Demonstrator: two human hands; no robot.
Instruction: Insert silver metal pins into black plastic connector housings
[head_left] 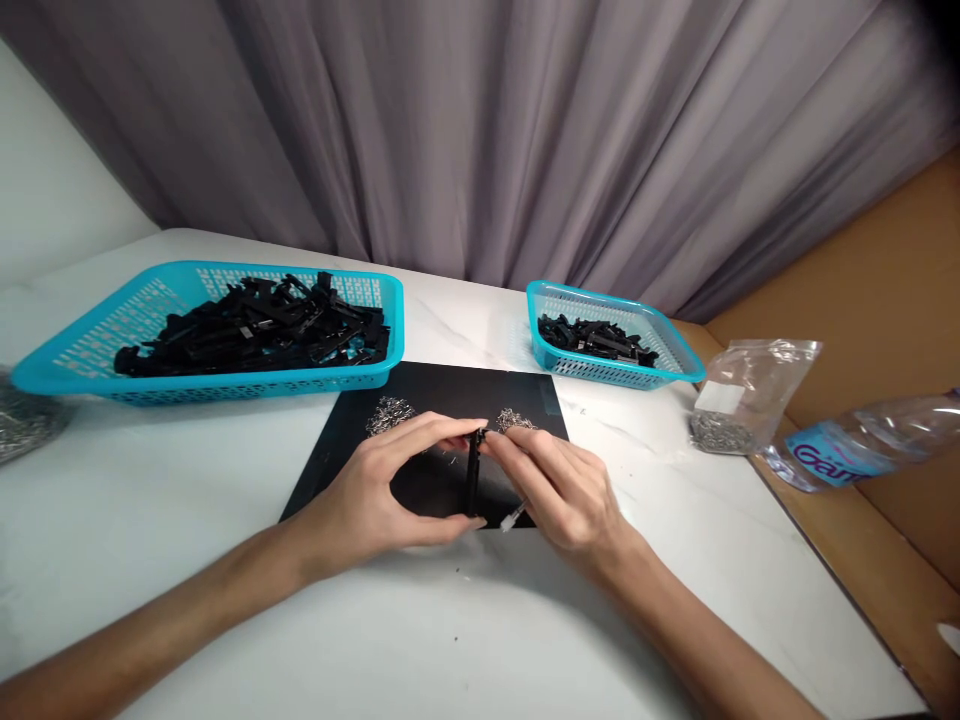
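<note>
Upright over a black mat (435, 490) is a narrow black plastic part (473, 475). My left hand (382, 480) grips it between the thumb at its lower end and the fingers at its top. The fingertips of my right hand (562, 480) are pinched together at the part's top; whatever tiny piece they hold there is too small to make out. A small tool with a clear tip (513, 517) sticks out below my right hand's fingers. Small metal pieces lie on the mat in a left pile (390, 412) and a right pile (514, 418).
Black parts fill a large blue basket (262, 382) at left and a smaller blue basket (615, 371) at back right. A bag of metal pieces (724, 430) and a plastic bottle (847, 450) are at right. Another bag (26, 420) is at the left edge.
</note>
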